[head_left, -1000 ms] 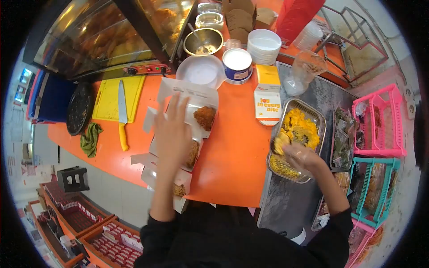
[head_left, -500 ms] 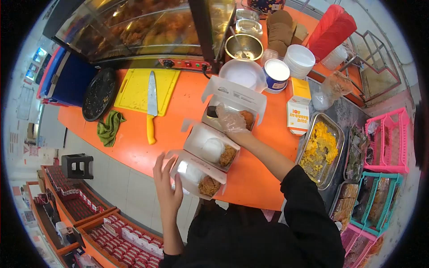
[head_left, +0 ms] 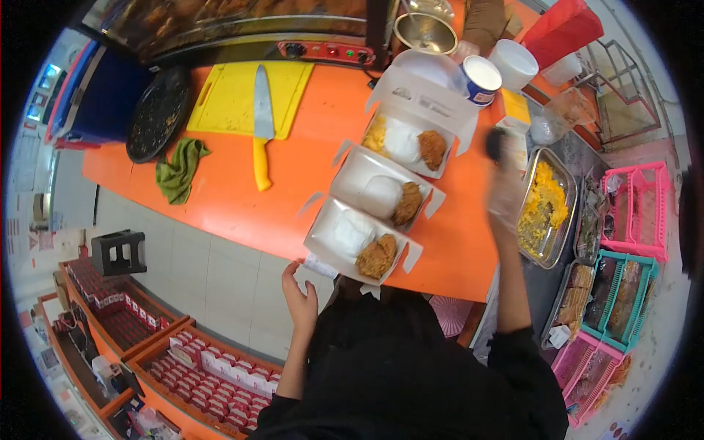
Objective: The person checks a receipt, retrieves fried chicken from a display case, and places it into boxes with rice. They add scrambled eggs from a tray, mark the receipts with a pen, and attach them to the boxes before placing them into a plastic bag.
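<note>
1 orange counter (head_left: 227, 198): work surface, bears boxes & board.
1 yellow cutting board (head_left: 235, 103): far L, prob. set off to side of the boxes.
1 steel tray (head_left: 567, 226), w/ yellow food (head_left: 546, 192): on R side, likely for R-hand reach.
3 white boxes, lids open, slanting row: far box (head_left: 440, 99), mid. box (head_left: 356, 172), near box (head_left: 326, 226). Close-set prob. so all stay within arm's reach.
1 knife (head_left: 264, 121): blade on board, handle off edge, prob. for easy pick-up.
R hand (head_left: 504, 196), gloved, btwn boxes & tray: fingers narrow, wrapped round dark tool (head_left: 496, 144); blurred, exact shape can't tell.
L hand (head_left: 300, 302), just beside near box: fingers wide, nothing seen held; contact can't tell.
3 white mounds (head_left: 381, 196), 3 fried pcs (head_left: 376, 255): 1 ea. per box. Yellow portion (head_left: 375, 134): far box only.
</note>
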`<state>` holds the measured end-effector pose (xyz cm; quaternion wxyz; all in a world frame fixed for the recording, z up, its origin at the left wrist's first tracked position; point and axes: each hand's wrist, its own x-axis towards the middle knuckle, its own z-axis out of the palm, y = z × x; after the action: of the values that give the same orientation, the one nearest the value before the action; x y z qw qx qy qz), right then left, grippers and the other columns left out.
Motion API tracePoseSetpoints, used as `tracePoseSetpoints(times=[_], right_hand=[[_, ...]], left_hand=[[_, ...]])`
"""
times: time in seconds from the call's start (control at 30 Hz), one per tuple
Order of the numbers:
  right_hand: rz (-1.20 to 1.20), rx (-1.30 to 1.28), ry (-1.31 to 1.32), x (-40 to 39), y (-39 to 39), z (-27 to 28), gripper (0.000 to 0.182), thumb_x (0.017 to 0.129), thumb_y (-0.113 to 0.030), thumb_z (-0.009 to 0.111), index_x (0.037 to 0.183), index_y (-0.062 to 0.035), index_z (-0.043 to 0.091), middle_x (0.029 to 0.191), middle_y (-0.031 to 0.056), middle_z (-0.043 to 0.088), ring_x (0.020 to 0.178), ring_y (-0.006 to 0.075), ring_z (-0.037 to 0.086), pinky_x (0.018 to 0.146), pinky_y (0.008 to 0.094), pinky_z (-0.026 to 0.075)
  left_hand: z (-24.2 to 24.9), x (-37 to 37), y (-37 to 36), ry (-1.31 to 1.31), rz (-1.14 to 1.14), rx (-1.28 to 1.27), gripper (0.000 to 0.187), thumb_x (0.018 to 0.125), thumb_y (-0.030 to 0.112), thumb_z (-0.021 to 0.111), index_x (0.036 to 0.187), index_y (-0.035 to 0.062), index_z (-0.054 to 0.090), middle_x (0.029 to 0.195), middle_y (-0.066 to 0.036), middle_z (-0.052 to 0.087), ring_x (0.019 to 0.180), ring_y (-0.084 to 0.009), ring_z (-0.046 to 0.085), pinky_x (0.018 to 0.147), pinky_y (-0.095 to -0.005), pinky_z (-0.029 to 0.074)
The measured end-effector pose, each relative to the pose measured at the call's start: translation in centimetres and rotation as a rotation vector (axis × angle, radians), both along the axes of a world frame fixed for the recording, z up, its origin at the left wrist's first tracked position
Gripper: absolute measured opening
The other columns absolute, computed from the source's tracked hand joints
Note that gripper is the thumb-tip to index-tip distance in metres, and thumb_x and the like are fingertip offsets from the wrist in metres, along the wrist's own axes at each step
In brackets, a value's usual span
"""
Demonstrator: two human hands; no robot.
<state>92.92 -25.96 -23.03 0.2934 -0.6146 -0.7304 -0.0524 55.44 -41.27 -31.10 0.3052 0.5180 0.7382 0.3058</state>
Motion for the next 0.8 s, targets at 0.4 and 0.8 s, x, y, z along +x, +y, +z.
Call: tracePoseSetpoints(times=[0.4, 0.8], right_hand=[[-0.782, -0.073, -0.245, 9.2, -13.5, -3.1, 0.038, 0.087, -0.026, 0.049, 0.121, -0.0072, 0.049, 0.12, 0.0165, 0.051, 0.111, 0.0312, 0.048, 0.088, 0.0389, 0.042], [-0.496, -0.391, -0.121, -4.8, -27.3, -6.1, 0.024, 0.079, -0.007, 0.058, 0.103, -0.0066, 0.061, 0.108, 0.0165, 0.056, 0.096, 0.0317, 0.057, 0.087, 0.0411, 0.042]], left_hand=[[-10.4, -5.1, -1.1, -0.333, -0.086, -0.086, 0.049, 0.071, 0.019, 0.071, 0.114, 0.008, 0.05, 0.131, -0.015, 0.034, 0.126, -0.0297, 0.026, 0.104, -0.0409, 0.023], [-6.4, -8.1, -2.8, -0.883, -0.411, -0.441, 0.036, 0.072, 0.009, 0.07, 0.105, -0.0005, 0.057, 0.1, -0.007, 0.062, 0.096, -0.014, 0.056, 0.088, -0.0293, 0.042]])
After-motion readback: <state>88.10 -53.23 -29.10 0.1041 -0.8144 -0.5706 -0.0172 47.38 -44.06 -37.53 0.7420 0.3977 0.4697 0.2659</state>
